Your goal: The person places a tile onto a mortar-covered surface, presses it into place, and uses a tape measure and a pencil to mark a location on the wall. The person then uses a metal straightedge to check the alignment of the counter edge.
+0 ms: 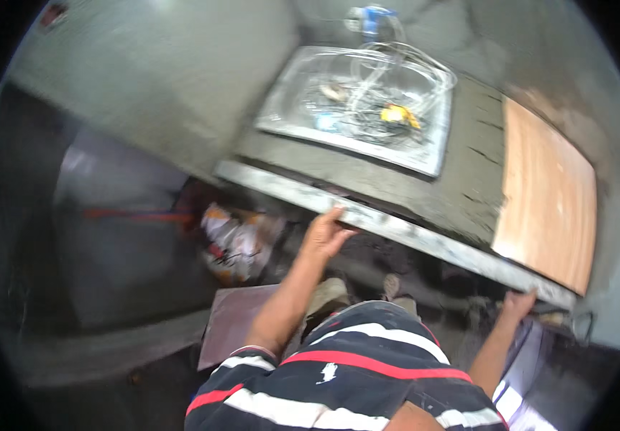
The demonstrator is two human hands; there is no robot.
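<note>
Your fisheye view looks steeply down from your head, over your dark shirt striped white and red (374, 359). It faces the long, straight, pale grey strip (432, 243) nearby.

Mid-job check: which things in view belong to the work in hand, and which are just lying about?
Work:
- long pale strip, under left hand and right hand
- grey countertop
- probably wood-grain panel

Apparently lying about:
- yellow item in the metal sink
- crumpled bag

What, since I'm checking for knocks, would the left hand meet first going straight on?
The left hand would meet the long pale strip at its fingertips; beyond that, probably the grey counter.
</note>
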